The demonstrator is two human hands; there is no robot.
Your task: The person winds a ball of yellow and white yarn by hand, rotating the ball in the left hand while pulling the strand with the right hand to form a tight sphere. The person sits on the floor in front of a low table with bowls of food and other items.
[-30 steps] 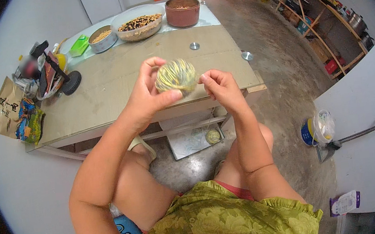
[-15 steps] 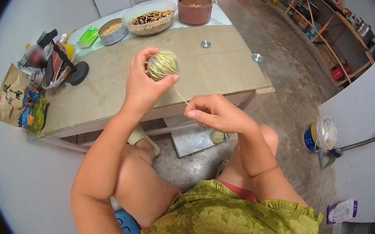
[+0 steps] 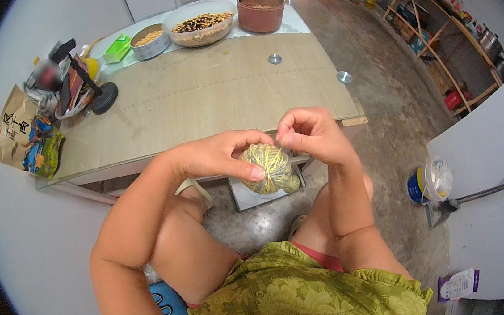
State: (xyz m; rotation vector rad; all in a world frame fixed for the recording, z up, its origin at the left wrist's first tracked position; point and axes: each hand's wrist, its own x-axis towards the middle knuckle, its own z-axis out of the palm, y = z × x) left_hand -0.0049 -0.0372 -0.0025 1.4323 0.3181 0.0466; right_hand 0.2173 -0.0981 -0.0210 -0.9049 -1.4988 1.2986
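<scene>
Yellow-green ball of yarn (image 3: 269, 168): now lowered from over the wooden desk (image 3: 195, 95) toward the lap, left hand (image 3: 220, 155) gripping it; right hand (image 3: 308, 135), back at its top, pinches the strand.

tan paper bag (image 3: 11, 130) table's left edge | white pouch (image 3: 459, 284) floor, lower right

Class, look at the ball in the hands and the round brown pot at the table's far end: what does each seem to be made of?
Ball of twine: seemingly yellow-green fibre string, matte, with wound strands crossing its surface. Brown pot: possibly glazed clay or plastic; smooth, reddish-brown, faint sheen; the view leaves it open.
</scene>
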